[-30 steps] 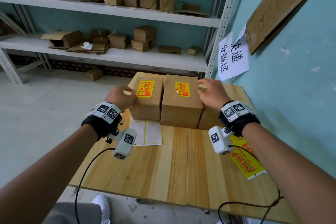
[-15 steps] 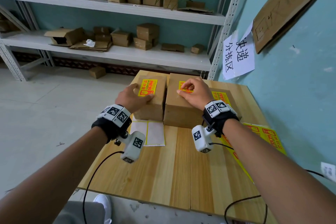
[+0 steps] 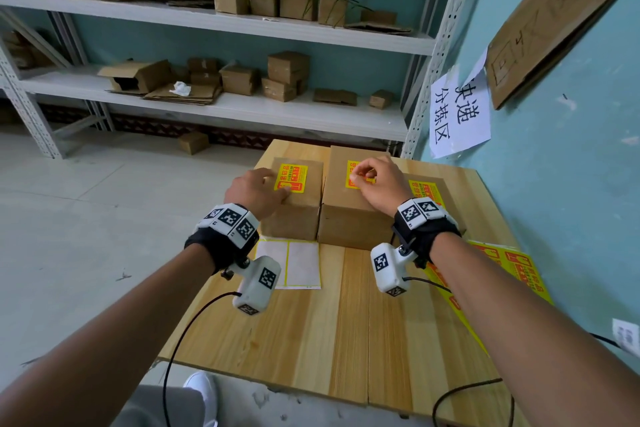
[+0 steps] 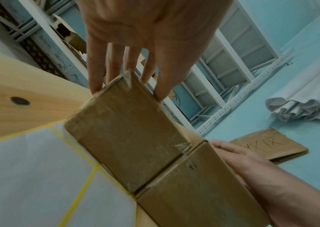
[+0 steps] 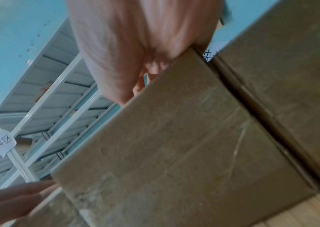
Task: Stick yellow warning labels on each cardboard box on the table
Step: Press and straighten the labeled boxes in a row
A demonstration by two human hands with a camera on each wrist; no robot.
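Observation:
Three cardboard boxes stand in a row at the table's far end. The left box (image 3: pixel 294 211) (image 4: pixel 128 138) carries a yellow label (image 3: pixel 291 177). My left hand (image 3: pixel 270 189) (image 4: pixel 116 69) lies on its top with straight fingers beside that label. The middle box (image 3: pixel 346 218) (image 5: pixel 174 153) has a yellow label (image 3: pixel 350 168) half hidden under my right hand (image 3: pixel 360 175), whose curled thumb and forefinger pinch the label's left edge. The right box's label (image 3: pixel 424 189) shows behind my right wrist.
An emptied backing sheet (image 3: pixel 289 263) lies before the left box. A sheet of yellow labels (image 3: pixel 512 274) lies along the table's right side under my forearm. The teal wall (image 3: pixel 554 184) runs close on the right. Metal shelves (image 3: pixel 242 107) with small cartons stand behind the wooden table (image 3: pixel 329 322).
My right hand came left from the right box onto the middle box's label and curled its fingers there. My left hand slid up onto the left box's top.

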